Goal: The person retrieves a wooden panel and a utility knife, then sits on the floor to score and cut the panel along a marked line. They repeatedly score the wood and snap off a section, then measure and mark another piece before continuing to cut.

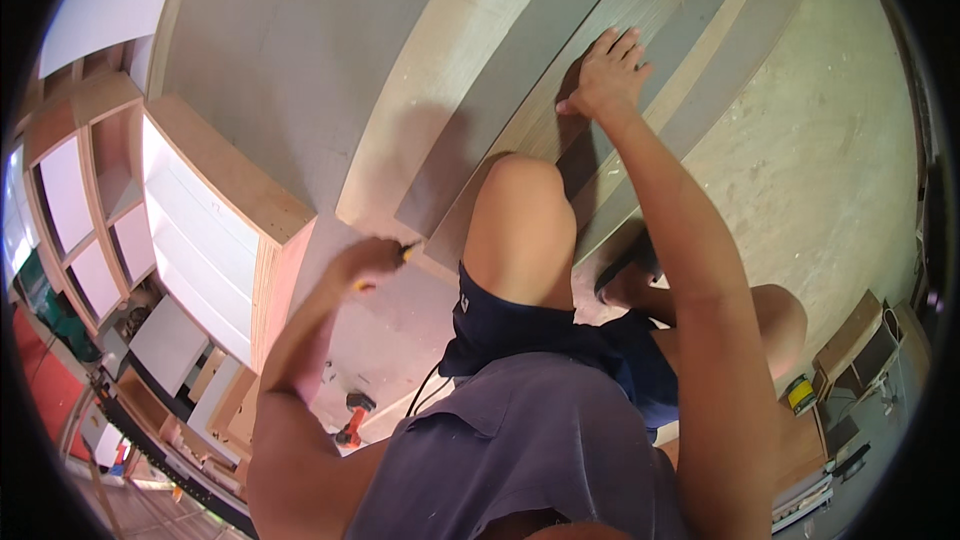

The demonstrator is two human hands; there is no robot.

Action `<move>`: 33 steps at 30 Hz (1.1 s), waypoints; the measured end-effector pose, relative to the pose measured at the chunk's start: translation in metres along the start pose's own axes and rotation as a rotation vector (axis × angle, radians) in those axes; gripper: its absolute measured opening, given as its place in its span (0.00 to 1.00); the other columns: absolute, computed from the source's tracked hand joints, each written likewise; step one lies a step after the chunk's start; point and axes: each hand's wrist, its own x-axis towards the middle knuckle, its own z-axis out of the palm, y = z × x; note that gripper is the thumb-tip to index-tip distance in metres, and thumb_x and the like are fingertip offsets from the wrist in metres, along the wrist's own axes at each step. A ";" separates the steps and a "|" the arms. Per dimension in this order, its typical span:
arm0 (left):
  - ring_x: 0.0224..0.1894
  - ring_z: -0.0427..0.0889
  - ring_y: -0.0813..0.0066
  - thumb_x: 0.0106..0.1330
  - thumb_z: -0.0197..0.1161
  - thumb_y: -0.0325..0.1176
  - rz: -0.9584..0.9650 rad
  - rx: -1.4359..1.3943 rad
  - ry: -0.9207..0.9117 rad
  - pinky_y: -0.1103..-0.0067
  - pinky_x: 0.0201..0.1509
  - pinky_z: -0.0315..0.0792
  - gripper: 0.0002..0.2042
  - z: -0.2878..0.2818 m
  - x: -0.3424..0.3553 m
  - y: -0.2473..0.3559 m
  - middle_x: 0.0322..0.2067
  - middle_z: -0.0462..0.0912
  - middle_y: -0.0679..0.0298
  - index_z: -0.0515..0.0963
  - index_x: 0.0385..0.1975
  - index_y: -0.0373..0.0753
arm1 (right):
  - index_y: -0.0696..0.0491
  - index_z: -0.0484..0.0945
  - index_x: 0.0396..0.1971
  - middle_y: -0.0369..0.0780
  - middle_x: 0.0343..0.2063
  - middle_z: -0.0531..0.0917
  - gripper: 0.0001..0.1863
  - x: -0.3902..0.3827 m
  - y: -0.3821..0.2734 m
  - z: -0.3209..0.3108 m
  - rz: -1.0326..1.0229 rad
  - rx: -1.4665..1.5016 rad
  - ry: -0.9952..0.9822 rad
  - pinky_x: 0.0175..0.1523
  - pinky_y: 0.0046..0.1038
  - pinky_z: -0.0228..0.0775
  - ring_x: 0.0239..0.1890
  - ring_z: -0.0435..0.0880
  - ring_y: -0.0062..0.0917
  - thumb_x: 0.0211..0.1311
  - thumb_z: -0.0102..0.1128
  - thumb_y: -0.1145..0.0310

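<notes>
My left hand [372,262] is closed around a slim yellow-and-black hand tool [406,253]. The tool's dark tip points at the near end of a wood-grain board [535,130], and most of its body is hidden in my fist. Farther up that board, my right hand [608,80] lies flat with fingers spread, pressing on the surface. My bent left knee is over the board's lower part. Beside it on the left is a pale wooden strip [400,125] on a grey panel [290,70]. Another narrow pale strip [700,55] runs along its right side.
An open wooden cabinet frame [215,165] with white panels stands on the left. A red and black power tool [353,420] lies on the floor near my left side. At the lower right are a yellow-and-black roll [800,394] and wooden box pieces [850,345].
</notes>
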 end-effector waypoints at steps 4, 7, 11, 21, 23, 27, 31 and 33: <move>0.27 0.86 0.53 0.70 0.54 0.42 0.354 -0.355 0.460 0.63 0.32 0.76 0.17 -0.141 0.043 0.100 0.24 0.83 0.49 0.73 0.43 0.31 | 0.67 0.40 0.74 0.65 0.74 0.44 0.76 -0.002 0.005 -0.004 -0.005 0.024 0.012 0.74 0.55 0.48 0.76 0.49 0.56 0.36 0.84 0.43; 0.25 0.84 0.58 0.71 0.53 0.40 0.592 -0.418 0.833 0.66 0.30 0.75 0.19 -0.206 0.111 0.193 0.27 0.81 0.48 0.68 0.53 0.31 | 0.68 0.40 0.73 0.65 0.73 0.45 0.76 -0.005 -0.002 -0.011 -0.035 0.040 0.018 0.74 0.55 0.48 0.76 0.50 0.56 0.35 0.85 0.44; 0.26 0.86 0.53 0.70 0.50 0.39 0.605 -0.274 0.902 0.64 0.30 0.77 0.20 -0.270 0.147 0.298 0.27 0.84 0.46 0.69 0.53 0.29 | 0.68 0.41 0.74 0.64 0.74 0.45 0.75 -0.002 0.000 -0.014 -0.035 -0.020 -0.013 0.74 0.53 0.48 0.76 0.50 0.56 0.36 0.84 0.43; 0.17 0.81 0.59 0.61 0.50 0.30 0.567 -0.069 0.634 0.66 0.24 0.75 0.13 -0.333 0.165 0.382 0.19 0.82 0.50 0.80 0.30 0.27 | 0.68 0.41 0.74 0.65 0.74 0.45 0.75 0.000 0.007 -0.008 -0.054 0.027 0.007 0.74 0.51 0.49 0.76 0.51 0.55 0.38 0.83 0.42; 0.17 0.81 0.60 0.60 0.51 0.29 0.529 0.046 0.580 0.65 0.23 0.74 0.13 -0.345 0.165 0.388 0.19 0.81 0.50 0.80 0.26 0.26 | 0.68 0.42 0.73 0.65 0.74 0.45 0.74 0.000 0.004 -0.009 -0.053 0.010 0.004 0.74 0.51 0.49 0.76 0.51 0.55 0.37 0.83 0.43; 0.17 0.80 0.60 0.59 0.52 0.29 0.530 0.165 0.539 0.65 0.21 0.72 0.13 -0.349 0.160 0.386 0.18 0.80 0.48 0.80 0.25 0.25 | 0.67 0.43 0.73 0.64 0.73 0.46 0.74 -0.001 0.003 -0.008 -0.057 -0.008 0.012 0.74 0.51 0.49 0.75 0.52 0.54 0.37 0.83 0.41; 0.16 0.80 0.58 0.60 0.51 0.29 0.586 -0.048 0.555 0.64 0.20 0.72 0.12 -0.315 0.158 0.352 0.19 0.80 0.46 0.78 0.27 0.24 | 0.66 0.43 0.74 0.64 0.73 0.47 0.76 0.000 0.004 -0.002 -0.064 0.005 0.061 0.73 0.52 0.49 0.75 0.52 0.55 0.34 0.83 0.40; 0.16 0.80 0.56 0.62 0.52 0.30 0.578 0.070 0.515 0.63 0.20 0.73 0.13 -0.291 0.149 0.322 0.20 0.81 0.45 0.76 0.34 0.23 | 0.65 0.42 0.74 0.64 0.73 0.47 0.77 0.002 0.007 0.005 -0.062 0.023 0.090 0.73 0.53 0.49 0.75 0.51 0.56 0.32 0.85 0.41</move>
